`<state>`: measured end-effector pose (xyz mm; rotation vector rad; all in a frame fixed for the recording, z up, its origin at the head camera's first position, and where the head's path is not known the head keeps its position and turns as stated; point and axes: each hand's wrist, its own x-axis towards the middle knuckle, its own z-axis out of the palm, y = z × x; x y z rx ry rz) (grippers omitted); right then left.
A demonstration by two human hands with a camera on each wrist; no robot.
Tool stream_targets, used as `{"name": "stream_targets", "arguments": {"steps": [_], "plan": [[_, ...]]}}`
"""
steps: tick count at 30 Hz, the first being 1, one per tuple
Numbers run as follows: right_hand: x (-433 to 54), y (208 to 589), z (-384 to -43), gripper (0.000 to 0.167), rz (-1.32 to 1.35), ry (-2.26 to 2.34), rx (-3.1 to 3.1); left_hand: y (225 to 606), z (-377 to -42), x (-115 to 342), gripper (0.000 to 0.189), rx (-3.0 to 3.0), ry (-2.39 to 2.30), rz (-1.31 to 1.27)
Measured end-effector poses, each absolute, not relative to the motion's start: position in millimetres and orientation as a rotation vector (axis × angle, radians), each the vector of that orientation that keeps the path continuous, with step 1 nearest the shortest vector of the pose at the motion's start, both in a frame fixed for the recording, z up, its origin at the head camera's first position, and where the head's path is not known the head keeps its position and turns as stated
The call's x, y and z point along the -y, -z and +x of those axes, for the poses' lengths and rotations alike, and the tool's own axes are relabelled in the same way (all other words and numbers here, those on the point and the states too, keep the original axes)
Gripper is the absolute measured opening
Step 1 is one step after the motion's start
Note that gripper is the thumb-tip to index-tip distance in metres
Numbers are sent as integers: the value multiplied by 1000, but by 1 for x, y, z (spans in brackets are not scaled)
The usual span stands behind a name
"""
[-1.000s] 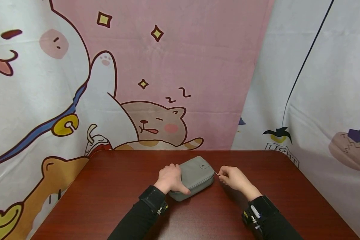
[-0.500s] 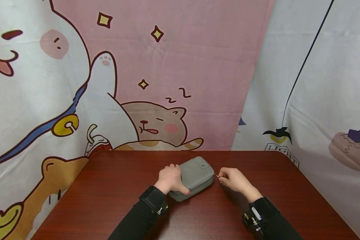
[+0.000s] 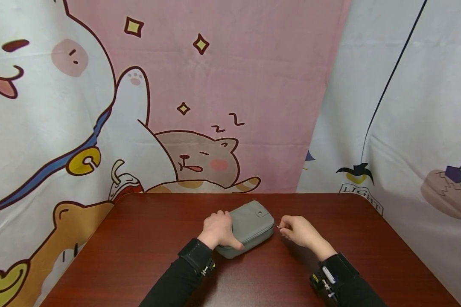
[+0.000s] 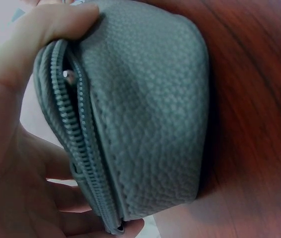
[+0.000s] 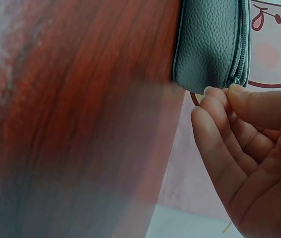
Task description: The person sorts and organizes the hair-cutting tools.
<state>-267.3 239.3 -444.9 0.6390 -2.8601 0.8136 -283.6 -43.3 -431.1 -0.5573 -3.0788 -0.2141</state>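
A grey-green pebbled zip pouch (image 3: 251,219) lies on the table at a slant, a round snap on its top. My left hand (image 3: 218,228) grips its left end, with the thumb on the near side and fingers over the far side. In the left wrist view the zipper teeth (image 4: 71,124) are parted at that end, and a small shiny bit shows in the gap. At the right corner my right hand (image 3: 301,231) pinches the zipper pull between thumb and forefinger. In the right wrist view the zipper slider (image 5: 235,81) sits at the pouch's end, just beyond the fingertips.
The pouch lies on a dark red-brown wooden table (image 3: 157,238), nearer its far edge. A cloth printed with cartoon animals (image 3: 230,85) hangs behind the table and at its sides.
My right hand has shifted very slightly towards me, still pinching the zipper pull. The left hand and the pouch stay in place.
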Motion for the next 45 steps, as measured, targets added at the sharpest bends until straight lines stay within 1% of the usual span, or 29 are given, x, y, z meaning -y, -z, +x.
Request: {"name": "stream_targets", "arguments": {"steps": [9, 25, 33, 45], "plan": [[-240, 445, -266, 19, 665, -818, 2857, 431, -284, 42, 113, 3091, 198, -555], [-237, 447, -263, 20, 674, -875, 2862, 430, -283, 43, 111, 3090, 207, -553], [-238, 449, -263, 20, 751, -921, 2838, 432, -285, 42, 110, 3095, 197, -539], [-237, 449, -262, 19, 786, -935, 2824, 431, -284, 41, 112, 3097, 187, -537]]}}
